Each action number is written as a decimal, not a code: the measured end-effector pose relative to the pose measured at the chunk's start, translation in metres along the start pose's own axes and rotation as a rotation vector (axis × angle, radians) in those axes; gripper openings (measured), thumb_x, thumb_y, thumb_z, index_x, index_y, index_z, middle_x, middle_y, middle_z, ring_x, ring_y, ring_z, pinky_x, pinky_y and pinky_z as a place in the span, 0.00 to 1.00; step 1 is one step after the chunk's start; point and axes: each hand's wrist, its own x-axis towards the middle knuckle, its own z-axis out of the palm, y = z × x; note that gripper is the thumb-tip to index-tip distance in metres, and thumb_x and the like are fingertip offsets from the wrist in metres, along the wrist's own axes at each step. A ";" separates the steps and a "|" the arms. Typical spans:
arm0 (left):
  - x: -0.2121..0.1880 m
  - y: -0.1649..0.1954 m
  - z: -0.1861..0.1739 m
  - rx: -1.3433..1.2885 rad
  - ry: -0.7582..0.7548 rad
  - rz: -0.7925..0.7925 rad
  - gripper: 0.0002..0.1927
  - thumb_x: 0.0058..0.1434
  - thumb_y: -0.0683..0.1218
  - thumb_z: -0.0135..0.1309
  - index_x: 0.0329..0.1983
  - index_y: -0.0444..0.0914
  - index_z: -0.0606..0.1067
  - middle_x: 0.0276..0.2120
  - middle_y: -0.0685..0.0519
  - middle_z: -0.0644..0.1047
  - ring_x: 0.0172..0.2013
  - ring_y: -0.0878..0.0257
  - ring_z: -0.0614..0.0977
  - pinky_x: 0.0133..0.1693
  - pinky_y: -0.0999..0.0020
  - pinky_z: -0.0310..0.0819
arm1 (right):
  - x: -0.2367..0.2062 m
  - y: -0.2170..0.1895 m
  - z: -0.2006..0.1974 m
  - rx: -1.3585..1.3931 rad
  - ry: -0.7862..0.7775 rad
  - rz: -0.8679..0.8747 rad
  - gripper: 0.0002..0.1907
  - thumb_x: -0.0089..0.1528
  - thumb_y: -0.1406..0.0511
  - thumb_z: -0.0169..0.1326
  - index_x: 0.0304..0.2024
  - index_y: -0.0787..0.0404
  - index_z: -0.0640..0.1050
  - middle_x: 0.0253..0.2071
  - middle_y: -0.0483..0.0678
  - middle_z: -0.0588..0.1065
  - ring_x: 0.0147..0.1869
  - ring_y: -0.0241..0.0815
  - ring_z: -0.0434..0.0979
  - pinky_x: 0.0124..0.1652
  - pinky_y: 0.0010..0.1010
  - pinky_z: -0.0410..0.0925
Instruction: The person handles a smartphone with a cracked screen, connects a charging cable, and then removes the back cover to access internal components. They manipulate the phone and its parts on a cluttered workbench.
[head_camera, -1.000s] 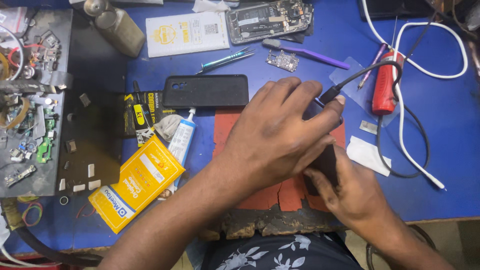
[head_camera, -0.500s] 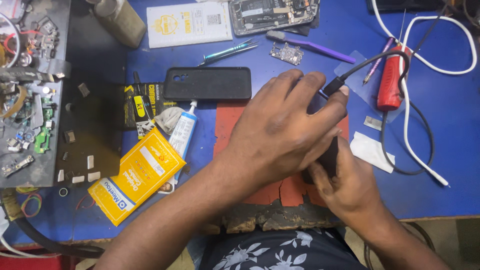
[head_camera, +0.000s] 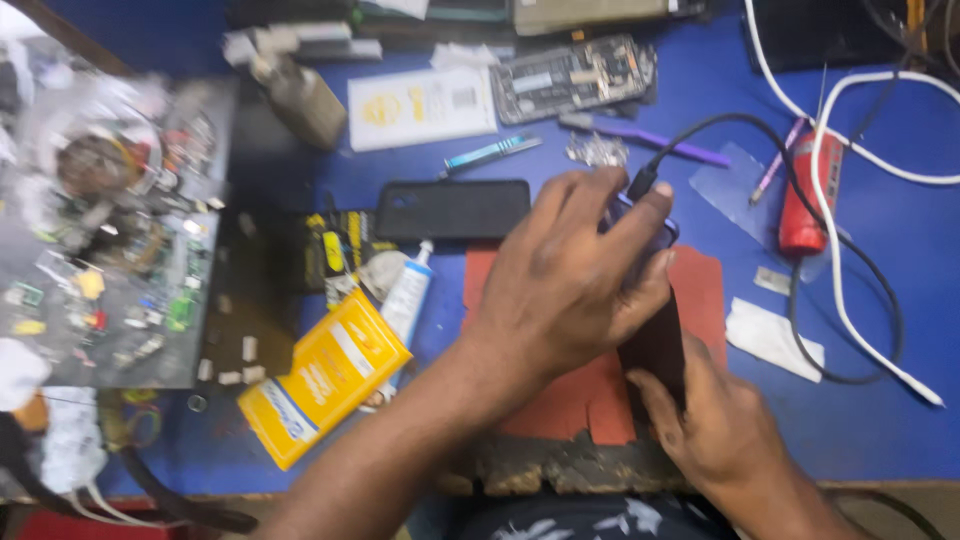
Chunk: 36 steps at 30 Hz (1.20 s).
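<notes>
The dark phone (head_camera: 655, 345) lies on the red mat (head_camera: 580, 400) near the front edge of the counter (head_camera: 880, 420), held between both hands. The left hand (head_camera: 575, 275) arches over its far end, fingers closed around the end where a black cable (head_camera: 760, 135) plugs in; the right hand (head_camera: 715, 415) pinches the near end, fingers narrow on its edges. The phone looks thin, stiff and light, with smooth faces likely to slip, and glass that would probably crack if bent or dropped, so the safer hold is along the long side edges, not the flat faces, and never by the cable plug. The left hand hides most of the phone, so which face is up cannot be told, nor how firmly the plug sits. The whole view is blurred by motion. Toward the left edge, a tray of small parts (head_camera: 110, 230) is too smeared to sort out. A yellow box (head_camera: 325, 375), a white glue tube (head_camera: 405, 300) and a black phone case (head_camera: 455, 210) lie left of the mat; a red tool (head_camera: 805, 205) lies near the right edge, its tip hidden behind cables.
</notes>
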 end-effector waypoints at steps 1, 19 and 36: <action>0.000 0.000 -0.001 -0.002 0.005 -0.006 0.23 0.64 0.46 0.63 0.60 0.36 0.74 0.53 0.41 0.72 0.52 0.47 0.76 0.52 0.57 0.77 | -0.001 0.000 0.001 0.017 -0.010 0.019 0.28 0.58 0.63 0.61 0.58 0.63 0.69 0.34 0.62 0.79 0.35 0.64 0.82 0.30 0.47 0.73; -0.009 0.006 0.006 0.017 0.010 0.061 0.27 0.64 0.47 0.63 0.65 0.36 0.70 0.56 0.39 0.69 0.55 0.41 0.74 0.57 0.51 0.75 | 0.045 -0.009 -0.026 0.037 -0.111 0.031 0.14 0.56 0.64 0.61 0.44 0.61 0.77 0.26 0.59 0.77 0.29 0.60 0.80 0.28 0.45 0.70; -0.015 0.002 0.019 -0.014 0.032 0.058 0.19 0.65 0.44 0.62 0.56 0.41 0.69 0.56 0.41 0.68 0.56 0.43 0.74 0.54 0.51 0.77 | 0.036 -0.010 -0.022 -0.037 -0.258 0.026 0.08 0.56 0.65 0.61 0.32 0.65 0.78 0.23 0.61 0.76 0.29 0.64 0.78 0.27 0.48 0.70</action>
